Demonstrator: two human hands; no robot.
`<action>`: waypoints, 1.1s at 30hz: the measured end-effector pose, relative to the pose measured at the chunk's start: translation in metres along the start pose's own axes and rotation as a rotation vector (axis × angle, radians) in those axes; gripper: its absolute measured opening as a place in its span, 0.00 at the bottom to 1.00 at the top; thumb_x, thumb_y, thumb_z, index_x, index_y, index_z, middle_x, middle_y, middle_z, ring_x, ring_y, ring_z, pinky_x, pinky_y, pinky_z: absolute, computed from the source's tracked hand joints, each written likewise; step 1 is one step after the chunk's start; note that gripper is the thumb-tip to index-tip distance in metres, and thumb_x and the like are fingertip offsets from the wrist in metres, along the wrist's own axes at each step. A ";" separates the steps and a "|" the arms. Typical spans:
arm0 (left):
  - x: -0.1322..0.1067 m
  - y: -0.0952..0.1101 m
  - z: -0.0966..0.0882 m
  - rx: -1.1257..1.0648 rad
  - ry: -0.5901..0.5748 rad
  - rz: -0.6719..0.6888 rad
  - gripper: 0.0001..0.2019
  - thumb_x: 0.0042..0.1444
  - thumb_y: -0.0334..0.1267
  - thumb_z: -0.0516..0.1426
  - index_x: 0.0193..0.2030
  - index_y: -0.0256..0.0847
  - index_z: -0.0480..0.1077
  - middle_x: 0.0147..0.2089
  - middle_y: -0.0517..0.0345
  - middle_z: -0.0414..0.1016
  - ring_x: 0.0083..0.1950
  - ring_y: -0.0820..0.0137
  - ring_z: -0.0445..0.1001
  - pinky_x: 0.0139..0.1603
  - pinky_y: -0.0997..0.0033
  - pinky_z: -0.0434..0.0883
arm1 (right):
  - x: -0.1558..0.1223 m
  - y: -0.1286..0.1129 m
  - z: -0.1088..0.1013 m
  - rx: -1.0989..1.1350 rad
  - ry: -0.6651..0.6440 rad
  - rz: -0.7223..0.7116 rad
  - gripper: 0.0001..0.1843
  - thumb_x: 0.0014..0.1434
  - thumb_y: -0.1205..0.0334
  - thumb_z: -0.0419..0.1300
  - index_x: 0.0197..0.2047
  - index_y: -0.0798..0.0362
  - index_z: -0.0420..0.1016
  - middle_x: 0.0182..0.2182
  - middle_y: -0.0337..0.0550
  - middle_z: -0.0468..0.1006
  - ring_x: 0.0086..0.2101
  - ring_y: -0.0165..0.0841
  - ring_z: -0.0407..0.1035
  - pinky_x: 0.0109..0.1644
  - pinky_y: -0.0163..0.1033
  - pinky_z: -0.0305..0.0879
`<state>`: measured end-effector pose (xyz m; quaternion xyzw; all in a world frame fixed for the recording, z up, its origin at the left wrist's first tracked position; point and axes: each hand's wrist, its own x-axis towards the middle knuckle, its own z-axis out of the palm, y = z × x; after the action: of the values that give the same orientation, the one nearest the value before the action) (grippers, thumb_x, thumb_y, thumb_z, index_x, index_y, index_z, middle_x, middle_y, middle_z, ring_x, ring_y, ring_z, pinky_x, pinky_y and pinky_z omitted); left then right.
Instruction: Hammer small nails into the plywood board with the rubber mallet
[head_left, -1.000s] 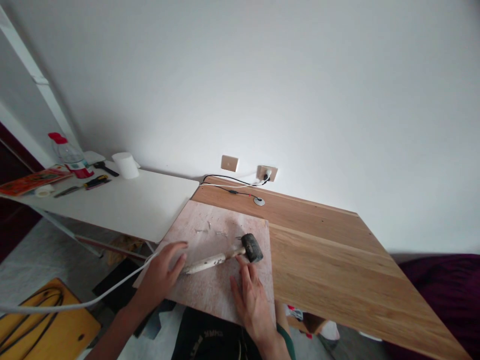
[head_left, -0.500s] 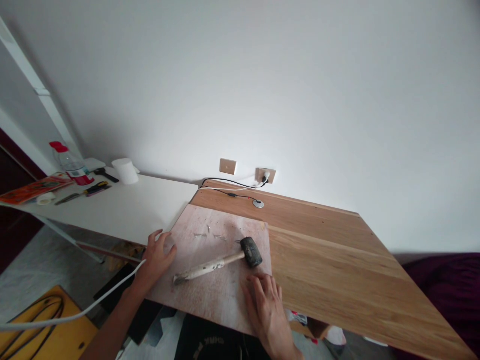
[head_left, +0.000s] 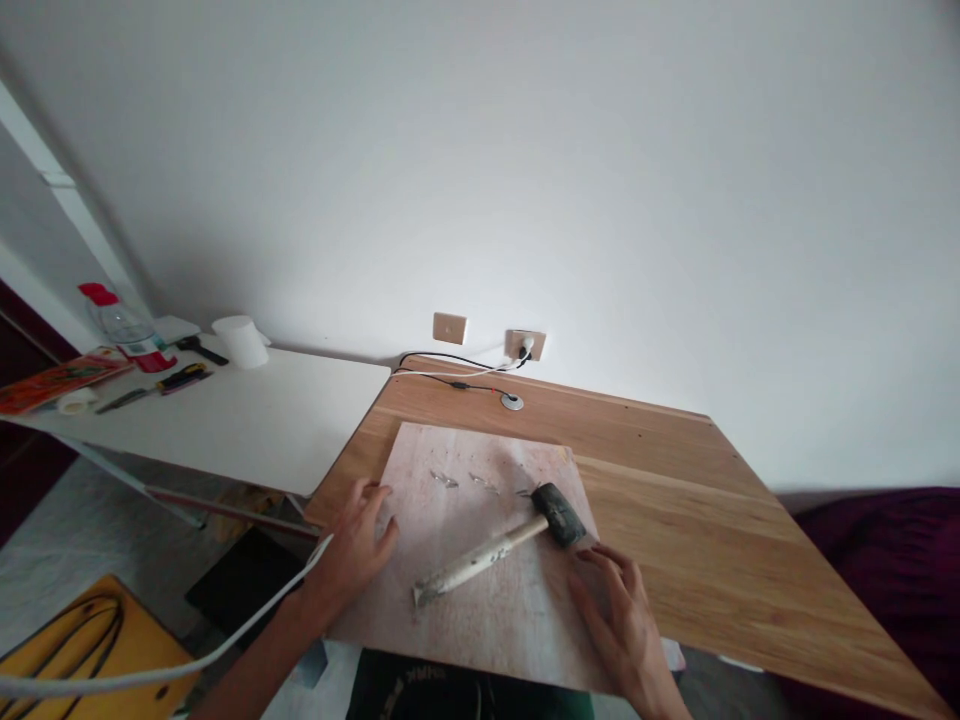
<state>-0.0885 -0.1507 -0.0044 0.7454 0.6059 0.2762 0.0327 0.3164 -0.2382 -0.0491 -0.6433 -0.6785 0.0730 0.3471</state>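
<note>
A pale, reddish-stained wooden board (head_left: 480, 625) lies on the brown wooden desk, its near edge reaching over the desk's front. My left hand (head_left: 358, 548) grips the board's left edge, the thumb on top. At the right edge, my right hand (head_left: 616, 612) holds the board with curled fingers, close to the hammer head. On the board rests a rubber mallet (head_left: 480, 562) with a black head and a worn, white-painted handle, slanting up to the right. Behind it lie several small nails (head_left: 444, 480), some blurred. The undersides of both grips are hidden.
The brown desk (head_left: 675, 480) meets a white table (head_left: 300, 400) at left, holding a bottle (head_left: 139, 340), a paper roll (head_left: 241, 342) and a screwdriver (head_left: 182, 377). Cables run to a wall socket (head_left: 525, 345). A white cable (head_left: 225, 635) crosses my left forearm. A yellow stool (head_left: 97, 640) stands below.
The board has slid right across the desk, with the mallet and nails riding on it. Both my hands have moved right with its edges, uncovering brown desk at the left.
</note>
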 end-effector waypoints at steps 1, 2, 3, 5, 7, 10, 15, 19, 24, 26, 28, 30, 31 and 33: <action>-0.001 0.008 0.001 -0.001 -0.025 0.014 0.15 0.60 0.36 0.55 0.54 0.43 0.72 0.59 0.47 0.71 0.50 0.59 0.80 0.51 0.58 0.79 | -0.002 0.009 -0.005 0.008 0.012 0.009 0.16 0.71 0.50 0.55 0.56 0.46 0.74 0.56 0.50 0.71 0.54 0.45 0.73 0.58 0.52 0.73; -0.002 0.016 0.002 0.002 -0.044 0.022 0.14 0.61 0.35 0.55 0.53 0.43 0.72 0.59 0.47 0.71 0.48 0.60 0.80 0.49 0.59 0.79 | -0.004 0.016 -0.011 0.011 -0.002 0.000 0.17 0.70 0.49 0.56 0.56 0.46 0.75 0.55 0.50 0.71 0.54 0.44 0.74 0.58 0.52 0.74; -0.003 0.023 0.004 0.009 -0.060 0.028 0.13 0.61 0.36 0.55 0.53 0.43 0.71 0.59 0.47 0.71 0.48 0.60 0.80 0.48 0.59 0.79 | -0.007 0.022 -0.017 0.010 -0.004 0.001 0.17 0.69 0.48 0.57 0.55 0.47 0.75 0.54 0.50 0.72 0.54 0.45 0.74 0.58 0.52 0.74; -0.005 0.035 0.008 0.018 -0.081 0.047 0.13 0.63 0.36 0.55 0.53 0.43 0.71 0.59 0.47 0.71 0.47 0.60 0.81 0.45 0.60 0.79 | -0.012 0.030 -0.028 -0.005 -0.012 0.023 0.18 0.69 0.48 0.57 0.56 0.47 0.76 0.55 0.50 0.72 0.55 0.45 0.73 0.60 0.53 0.73; -0.010 0.042 0.015 0.014 -0.086 0.076 0.12 0.64 0.36 0.54 0.53 0.44 0.71 0.59 0.48 0.71 0.47 0.61 0.81 0.44 0.61 0.79 | -0.018 0.034 -0.040 -0.026 -0.017 0.052 0.18 0.69 0.48 0.57 0.56 0.46 0.76 0.57 0.50 0.72 0.57 0.46 0.72 0.62 0.53 0.72; -0.016 0.047 0.025 -0.013 -0.064 0.154 0.12 0.66 0.38 0.54 0.54 0.44 0.70 0.60 0.47 0.71 0.47 0.62 0.81 0.46 0.61 0.79 | -0.024 0.039 -0.053 -0.043 -0.049 0.068 0.18 0.70 0.48 0.57 0.57 0.45 0.76 0.58 0.48 0.72 0.57 0.45 0.72 0.61 0.52 0.72; -0.014 0.047 0.032 0.031 -0.003 0.236 0.16 0.69 0.44 0.53 0.58 0.41 0.70 0.59 0.43 0.71 0.53 0.54 0.79 0.52 0.52 0.78 | -0.018 0.036 -0.061 -0.074 0.145 0.220 0.23 0.68 0.41 0.55 0.56 0.48 0.71 0.52 0.51 0.75 0.49 0.48 0.75 0.55 0.57 0.74; -0.003 0.054 0.034 0.037 0.001 0.272 0.17 0.70 0.47 0.53 0.59 0.40 0.70 0.62 0.41 0.70 0.60 0.50 0.75 0.59 0.45 0.75 | 0.001 0.012 -0.054 0.006 0.203 0.308 0.31 0.67 0.37 0.56 0.63 0.48 0.65 0.58 0.55 0.73 0.48 0.47 0.76 0.52 0.55 0.75; 0.011 0.074 0.049 -0.040 -0.094 0.452 0.20 0.71 0.48 0.54 0.65 0.44 0.66 0.69 0.44 0.67 0.69 0.51 0.68 0.69 0.45 0.70 | 0.025 -0.010 -0.032 -0.065 0.169 0.227 0.36 0.67 0.36 0.55 0.69 0.49 0.62 0.61 0.56 0.72 0.60 0.53 0.69 0.64 0.63 0.66; 0.015 0.082 0.057 -0.063 -0.124 0.497 0.21 0.71 0.47 0.54 0.67 0.45 0.64 0.70 0.45 0.66 0.72 0.52 0.66 0.71 0.43 0.68 | 0.031 -0.010 -0.024 -0.102 0.156 0.213 0.34 0.67 0.36 0.54 0.68 0.48 0.64 0.60 0.56 0.73 0.59 0.53 0.69 0.63 0.63 0.66; 0.018 0.087 0.063 -0.085 -0.139 0.523 0.22 0.71 0.46 0.54 0.69 0.45 0.62 0.71 0.44 0.66 0.74 0.53 0.64 0.72 0.42 0.66 | 0.036 -0.008 -0.019 -0.107 0.135 0.220 0.30 0.69 0.38 0.53 0.66 0.48 0.66 0.58 0.54 0.74 0.57 0.52 0.71 0.61 0.62 0.69; 0.021 0.089 0.066 -0.104 -0.146 0.534 0.23 0.71 0.45 0.55 0.70 0.44 0.61 0.71 0.44 0.67 0.74 0.54 0.64 0.73 0.42 0.66 | 0.038 -0.005 -0.019 -0.076 0.123 0.230 0.27 0.70 0.42 0.52 0.64 0.48 0.68 0.55 0.53 0.75 0.54 0.49 0.73 0.59 0.58 0.71; 0.021 0.090 0.066 -0.112 -0.149 0.533 0.23 0.71 0.44 0.55 0.70 0.45 0.61 0.70 0.44 0.67 0.74 0.54 0.64 0.73 0.42 0.66 | 0.039 -0.004 -0.020 -0.056 0.119 0.231 0.26 0.71 0.43 0.51 0.63 0.48 0.68 0.54 0.53 0.75 0.53 0.47 0.74 0.58 0.56 0.72; 0.022 0.090 0.066 -0.124 -0.151 0.521 0.23 0.70 0.41 0.56 0.70 0.45 0.61 0.70 0.45 0.68 0.73 0.54 0.66 0.73 0.42 0.66 | 0.039 -0.002 -0.023 -0.022 0.116 0.224 0.23 0.71 0.45 0.52 0.62 0.47 0.69 0.52 0.51 0.75 0.51 0.45 0.75 0.57 0.54 0.73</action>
<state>0.0230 -0.1349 -0.0172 0.8912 0.3714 0.2554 0.0512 0.3305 -0.2105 -0.0162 -0.7220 -0.5820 0.0666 0.3683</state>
